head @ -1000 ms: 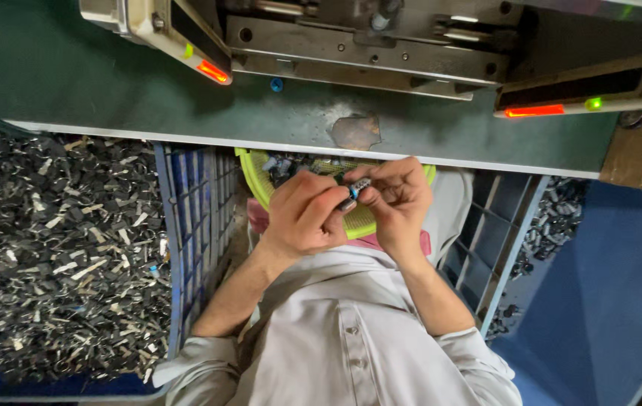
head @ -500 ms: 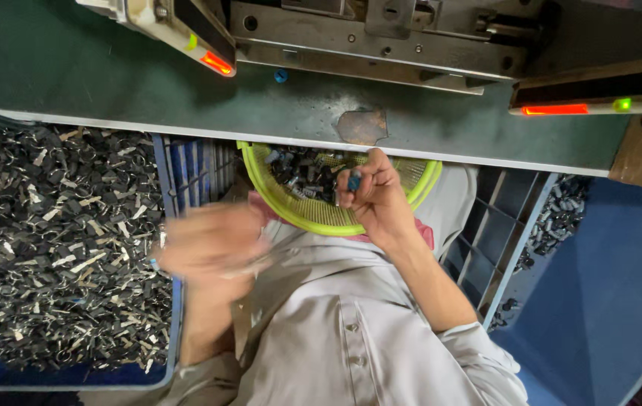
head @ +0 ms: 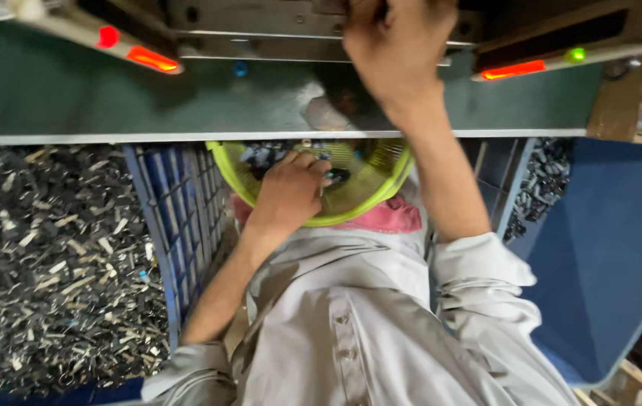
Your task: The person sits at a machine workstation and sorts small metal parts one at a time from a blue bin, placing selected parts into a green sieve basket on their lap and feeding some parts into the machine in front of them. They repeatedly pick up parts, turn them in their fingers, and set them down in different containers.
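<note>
Nearest, a pale grey buttoned shirt (head: 358,323) filling the lower middle of the view, sleeves rolled above the elbows. Just beyond the shirt, resting on the lap, a round yellow-green plastic basket (head: 381,203) with a slotted wall, a strip of pink cloth (head: 392,216) showing under its near rim. Left hand (head: 291,192) reaching into the basket from its near left side, fingers curled down together onto small dark parts (head: 336,175) lying inside; whether a part is actually pinched between the fingertips cannot be told. Left of the basket, a blue slatted crate (head: 178,218) heaped with a great many small dark and silvery metal pieces (head: 43,263). Right of the basket, another blue crate wall and a smaller heap of dark pieces (head: 539,180), then a blue surface (head: 607,256). Beyond the basket, directly above it in the view, the pale edge of a dark green bench top (head: 110,98). Farther beyond the basket, right hand (head: 396,45) stretched up across the bench to a grey metal machine (head: 261,22), fingers bent over its front; grip hidden, so open or closed cannot be told. Orange-red lights (head: 154,59) glowing on the machine to either side of that hand, and one small green light (head: 577,54) to its right.
</note>
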{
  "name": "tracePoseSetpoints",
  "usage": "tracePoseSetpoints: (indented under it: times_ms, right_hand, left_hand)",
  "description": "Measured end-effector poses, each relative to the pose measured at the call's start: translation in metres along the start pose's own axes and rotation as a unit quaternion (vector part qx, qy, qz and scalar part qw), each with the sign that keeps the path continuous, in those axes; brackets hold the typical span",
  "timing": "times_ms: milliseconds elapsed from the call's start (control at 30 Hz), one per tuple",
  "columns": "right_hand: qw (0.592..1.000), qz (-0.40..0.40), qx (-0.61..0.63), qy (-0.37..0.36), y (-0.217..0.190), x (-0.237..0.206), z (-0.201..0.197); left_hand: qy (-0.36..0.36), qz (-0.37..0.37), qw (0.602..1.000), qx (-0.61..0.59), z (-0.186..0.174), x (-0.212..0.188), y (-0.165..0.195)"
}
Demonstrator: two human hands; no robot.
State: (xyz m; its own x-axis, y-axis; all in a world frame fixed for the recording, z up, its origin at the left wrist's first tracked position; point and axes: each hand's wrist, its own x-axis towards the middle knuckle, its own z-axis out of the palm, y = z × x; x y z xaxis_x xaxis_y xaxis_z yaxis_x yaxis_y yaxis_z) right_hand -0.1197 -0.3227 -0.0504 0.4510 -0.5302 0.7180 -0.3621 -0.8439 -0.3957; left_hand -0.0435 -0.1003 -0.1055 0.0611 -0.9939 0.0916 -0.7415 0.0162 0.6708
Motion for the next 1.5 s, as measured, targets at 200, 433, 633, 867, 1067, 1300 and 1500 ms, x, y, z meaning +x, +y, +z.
tracePoseSetpoints:
  times_ms: [200, 433, 633, 867, 1067, 1300, 1500]
  right_hand:
    - [0.987, -0.004, 0.108, -0.115, 0.008, -0.009, -0.010]
    - [0.997, -0.039, -0.021, -0.059, -0.031, -0.020, -0.046]
    - [0.947, 0.168, 0.254, -0.107, -0.069, -0.129, -0.080]
    - [0.800, 0.332, 0.426, -0.262, -0.065, -0.154, -0.080]
    - [0.681, 0.415, 0.557, -0.231, -0.050, -0.122, -0.081]
    - [0.936, 0.186, 0.282, -0.101, -0.066, -0.100, -0.095]
    - [0.877, 0.263, 0.383, -0.121, -0.073, -0.098, -0.108]
  left_hand:
    - [-0.024, 0.052, 0.996, 0.073, 0.040, 0.012, -0.013]
    - [-0.107, 0.088, 0.974, 0.180, 0.062, 0.035, -0.005]
    - [0.015, 0.076, 0.997, -0.003, -0.016, -0.005, 0.031]
    - [0.175, 0.036, 0.980, -0.090, -0.003, -0.008, 0.044]
    - [0.192, -0.092, 0.941, -0.261, 0.024, -0.014, 0.024]
    - [0.175, -0.190, 0.843, -0.473, 0.033, -0.011, 0.019]
    - [0.161, -0.079, 0.943, -0.281, 0.025, -0.005, 0.034]
